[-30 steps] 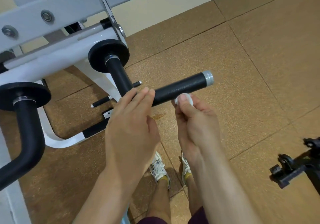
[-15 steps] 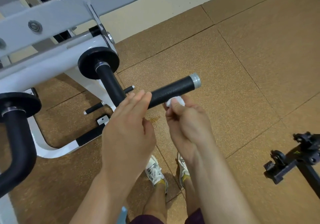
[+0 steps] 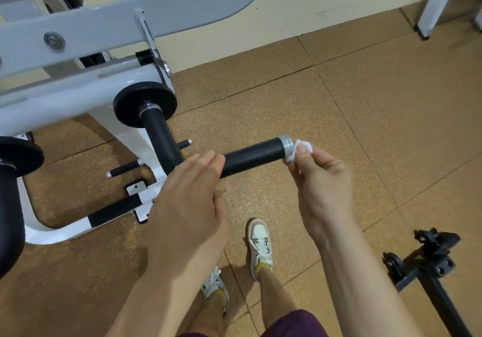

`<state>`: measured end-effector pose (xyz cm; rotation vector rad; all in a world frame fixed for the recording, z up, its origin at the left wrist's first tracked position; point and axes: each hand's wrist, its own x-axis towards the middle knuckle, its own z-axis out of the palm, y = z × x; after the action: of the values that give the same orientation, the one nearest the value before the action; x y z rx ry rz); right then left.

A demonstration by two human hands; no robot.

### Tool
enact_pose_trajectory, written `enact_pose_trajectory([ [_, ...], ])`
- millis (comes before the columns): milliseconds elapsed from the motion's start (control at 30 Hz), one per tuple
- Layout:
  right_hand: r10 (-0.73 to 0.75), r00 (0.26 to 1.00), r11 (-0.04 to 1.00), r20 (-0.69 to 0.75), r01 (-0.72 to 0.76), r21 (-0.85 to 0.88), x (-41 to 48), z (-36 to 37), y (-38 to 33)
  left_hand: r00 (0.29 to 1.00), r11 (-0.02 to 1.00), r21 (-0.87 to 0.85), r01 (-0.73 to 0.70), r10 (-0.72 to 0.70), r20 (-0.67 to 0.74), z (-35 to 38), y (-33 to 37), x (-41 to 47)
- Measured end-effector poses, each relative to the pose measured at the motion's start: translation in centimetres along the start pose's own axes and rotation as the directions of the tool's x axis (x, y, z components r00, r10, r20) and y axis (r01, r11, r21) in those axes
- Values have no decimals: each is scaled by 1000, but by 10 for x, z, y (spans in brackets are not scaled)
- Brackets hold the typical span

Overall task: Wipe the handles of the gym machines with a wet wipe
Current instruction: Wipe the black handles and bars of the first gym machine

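Observation:
A black textured handle (image 3: 251,158) with a silver end cap juts to the right from the white gym machine (image 3: 78,96). My right hand (image 3: 322,182) pinches a small white wet wipe (image 3: 300,148) against the handle's capped tip. My left hand (image 3: 190,206) has its fingers laid straight over the handle's inner end, near the bend. A second black curved handle (image 3: 10,206) hangs at the far left.
Brown rubber floor tiles (image 3: 365,101) run to a cream wall. A black stand foot (image 3: 427,263) sits at the lower right. A white frame leg (image 3: 433,2) stands at the top right. My two sneakers (image 3: 259,242) are below the handle.
My right hand slid the wipe from the middle of the handle outward to its capped end. My left hand stayed at the inner end.

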<state>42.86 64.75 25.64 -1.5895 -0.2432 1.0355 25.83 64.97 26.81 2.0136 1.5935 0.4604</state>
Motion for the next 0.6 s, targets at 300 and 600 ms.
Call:
enact_pose_trajectory([
  [300, 145, 850, 511, 507, 374, -774, 47, 13, -75, 987, 995, 39, 89, -83, -139, 17, 22, 2],
  [600, 474, 543, 181, 693, 710, -680, 57, 55, -80, 960, 988, 36, 152, -139, -242, 22, 32, -9],
])
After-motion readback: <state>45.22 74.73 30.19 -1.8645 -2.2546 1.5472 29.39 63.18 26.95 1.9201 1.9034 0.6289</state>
